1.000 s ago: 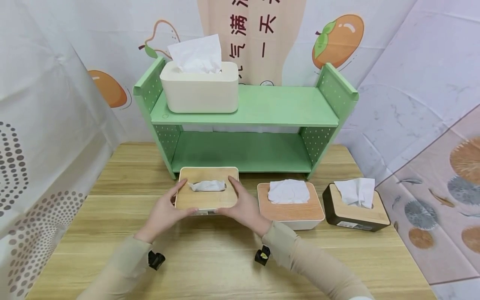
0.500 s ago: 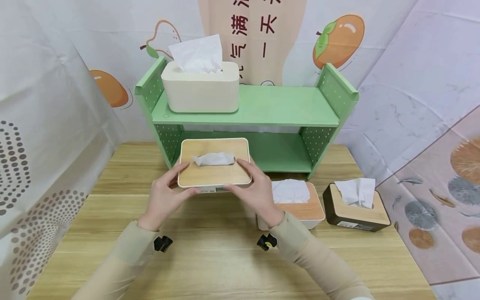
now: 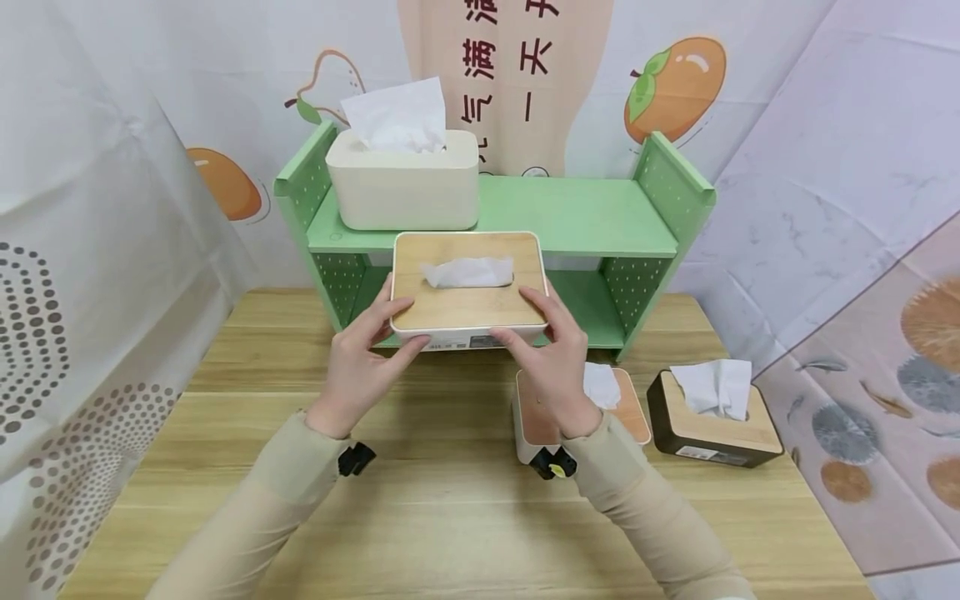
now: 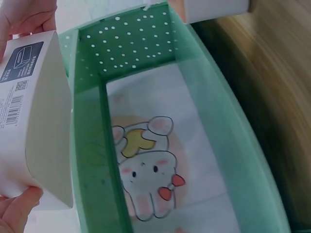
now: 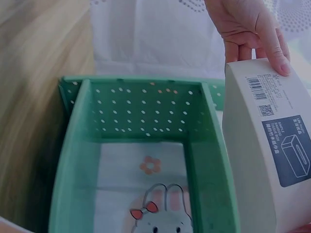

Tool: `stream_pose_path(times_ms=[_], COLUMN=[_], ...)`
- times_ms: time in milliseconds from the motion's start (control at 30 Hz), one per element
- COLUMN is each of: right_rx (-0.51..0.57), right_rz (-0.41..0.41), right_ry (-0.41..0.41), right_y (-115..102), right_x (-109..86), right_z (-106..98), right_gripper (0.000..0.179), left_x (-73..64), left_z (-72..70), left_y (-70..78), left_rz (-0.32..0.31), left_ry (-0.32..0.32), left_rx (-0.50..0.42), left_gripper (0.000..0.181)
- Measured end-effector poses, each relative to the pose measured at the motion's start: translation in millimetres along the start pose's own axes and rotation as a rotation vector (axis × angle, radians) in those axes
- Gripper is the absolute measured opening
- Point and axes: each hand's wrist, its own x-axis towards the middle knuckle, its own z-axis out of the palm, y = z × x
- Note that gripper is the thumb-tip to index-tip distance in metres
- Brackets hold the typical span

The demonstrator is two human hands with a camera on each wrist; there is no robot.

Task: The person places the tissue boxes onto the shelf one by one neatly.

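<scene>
A white tissue box with a pale wooden lid (image 3: 468, 310) is held up in front of the green shelf (image 3: 577, 242). My left hand (image 3: 362, 357) grips its left end, thumb on the front side and fingers round the edge. At the right end my right hand (image 3: 557, 360) holds it the same way. A small tissue (image 3: 474, 272) pokes out of the lid's slot. Both wrist views show the white side of the tissue box (image 5: 255, 145) with a printed label. The box hides part of the shelf's lower level.
On the shelf's upper left stands a cream tissue box (image 3: 401, 193). A white tissue box with an orange-brown lid (image 3: 630, 408) and a dark one with a wooden lid (image 3: 723, 429) sit on the table (image 3: 435, 517). Patterned cloth (image 3: 825, 167) surrounds the table.
Both hands have lifted the tissue box off the table, raising it and shifting it right to the height of the shelf's upper board. The other tissue boxes have stayed put.
</scene>
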Motion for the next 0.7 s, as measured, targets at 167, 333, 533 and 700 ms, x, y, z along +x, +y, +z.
stream_pose_path(times_ms=[167, 333, 533, 700], right_rx=[0.000, -0.011, 0.002, -0.005], right_rz=[-0.043, -0.071, -0.048, -0.043], right_ry=[0.066, 0.127, 0.206, 0.261], right_y=[-1.3, 0.4, 4.0, 12.2], right_x=[8.4, 17.1, 30.0, 42.9], right_z=[-10.9, -23.2, -36.6, -46.3], right_gripper=[0.055, 0.052, 0.051, 0.050], left_x=[13.0, 27.4, 49.7, 69.3], left_z=[8.9, 21.8, 39.7, 54.4], left_y=[8.3, 13.0, 20.1, 26.2], left_rz=[0.093, 0.178, 0.255, 0.302], left_ry=[0.012, 0.011, -0.004, 0.010], left_rx=[-0.024, -0.051, -0.091, -0.060], left_gripper=[0.043, 0.042, 0.039, 0.035])
